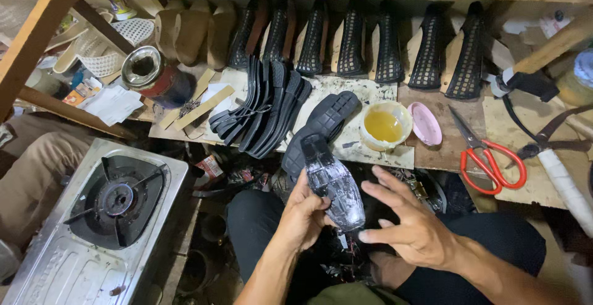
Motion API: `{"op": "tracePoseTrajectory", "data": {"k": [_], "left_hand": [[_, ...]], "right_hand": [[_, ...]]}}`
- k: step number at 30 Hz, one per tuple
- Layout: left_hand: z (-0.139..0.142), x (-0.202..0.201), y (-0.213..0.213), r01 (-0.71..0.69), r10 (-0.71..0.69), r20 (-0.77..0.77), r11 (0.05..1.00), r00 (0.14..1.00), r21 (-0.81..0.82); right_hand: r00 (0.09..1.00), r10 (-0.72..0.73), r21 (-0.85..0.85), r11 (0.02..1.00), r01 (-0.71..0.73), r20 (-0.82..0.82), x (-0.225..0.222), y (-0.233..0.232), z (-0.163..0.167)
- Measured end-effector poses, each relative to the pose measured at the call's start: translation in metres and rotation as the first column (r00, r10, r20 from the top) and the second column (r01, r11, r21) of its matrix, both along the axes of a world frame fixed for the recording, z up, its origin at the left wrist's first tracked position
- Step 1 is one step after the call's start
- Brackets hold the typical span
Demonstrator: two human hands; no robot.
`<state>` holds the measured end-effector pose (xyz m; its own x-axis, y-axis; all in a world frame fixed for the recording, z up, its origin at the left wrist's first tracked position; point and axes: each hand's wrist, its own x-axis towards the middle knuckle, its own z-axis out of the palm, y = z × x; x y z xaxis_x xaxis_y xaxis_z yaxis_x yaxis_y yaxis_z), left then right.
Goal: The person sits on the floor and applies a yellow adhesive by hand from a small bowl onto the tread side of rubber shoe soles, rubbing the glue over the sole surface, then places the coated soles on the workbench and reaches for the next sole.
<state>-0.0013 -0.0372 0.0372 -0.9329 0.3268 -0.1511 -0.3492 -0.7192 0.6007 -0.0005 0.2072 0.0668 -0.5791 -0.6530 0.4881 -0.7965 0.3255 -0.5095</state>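
My left hand [304, 215] grips a black shoe sole [333, 184] whose upper face is wet and glossy with glue. The sole is held over my lap, its toe pointing toward me. My right hand [409, 218] hovers beside it on the right, fingers spread, fingertips near the sole's edge but holding nothing. Just beyond lie two more black soles [327, 119] on the workbench edge, next to a small tub of yellow glue [384, 126].
A fanned stack of black soles [262, 110] lies on the bench. Red-handled scissors [488, 156], a pink lid [426, 124] and pliers [543, 141] sit right. A gas stove [102, 218] stands left, a tin can [151, 76] behind it. Woven shoe uppers [383, 45] line the back.
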Motion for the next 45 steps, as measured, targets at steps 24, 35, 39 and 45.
{"op": "tracePoseTrajectory", "data": {"k": [24,35,39,45], "left_hand": [[-0.032,0.009,-0.034,0.57,-0.662,-0.299,0.747,0.688,-0.342],[-0.036,0.003,-0.084,0.617,-0.663,-0.248,0.749,0.706,-0.242],[-0.024,-0.005,-0.121,0.07,-0.266,-0.34,0.867,0.902,-0.493],[-0.046,-0.004,-0.151,-0.49,0.351,-0.366,0.761,0.862,-0.426]], "right_hand": [[0.974,0.153,0.379,0.902,-0.208,0.169,-0.059,0.009,0.057],[0.848,0.22,0.373,0.824,-0.426,0.482,-0.076,-0.012,0.106],[0.914,0.079,0.58,0.75,-0.317,0.398,-0.085,-0.025,0.131],[0.989,0.142,0.319,0.94,-0.119,-0.05,-0.123,-0.081,0.178]]}}
